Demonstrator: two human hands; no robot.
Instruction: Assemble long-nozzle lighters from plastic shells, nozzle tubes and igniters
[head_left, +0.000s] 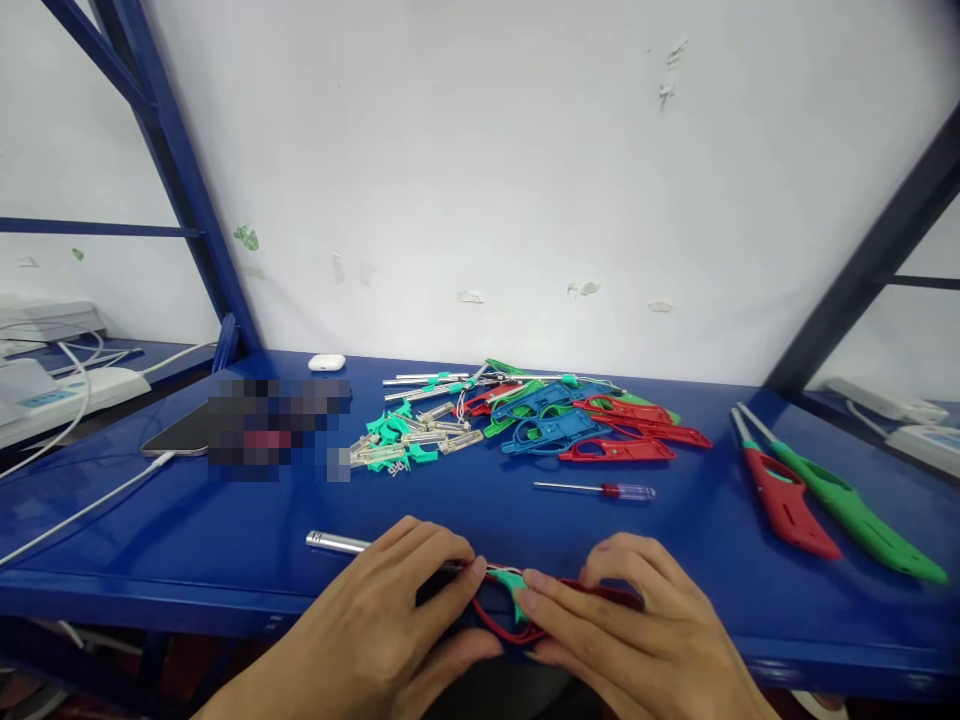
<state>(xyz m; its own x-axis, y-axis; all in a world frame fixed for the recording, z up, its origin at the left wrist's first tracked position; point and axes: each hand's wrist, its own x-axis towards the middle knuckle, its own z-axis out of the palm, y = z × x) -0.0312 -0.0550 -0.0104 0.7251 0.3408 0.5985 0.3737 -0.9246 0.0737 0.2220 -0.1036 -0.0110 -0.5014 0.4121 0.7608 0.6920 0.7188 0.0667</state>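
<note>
Left hand [375, 605] and right hand [652, 625]: nearest the camera, we had them at 7 and 5 o'clock.
Red shell [512, 636]: we held it between them at 6 o'clock, partly hidden; the metal tube [337, 542] pointed toward 8.
Green trigger [511, 580]: we judged that seating it well called for a level, steadily supported shell and light, even fingertip pressure.
Left fingers [452, 597]: bent close together, they gripped the shell's tube end, with the thumb set apart below.
Right fingers [571, 607]: two lay pressed side by side against the trigger and shell, with the thumb below; we could not tell every contact.
Screwdriver [628, 492]: we had it at 4 o'clock, apart from both hands.
</note>
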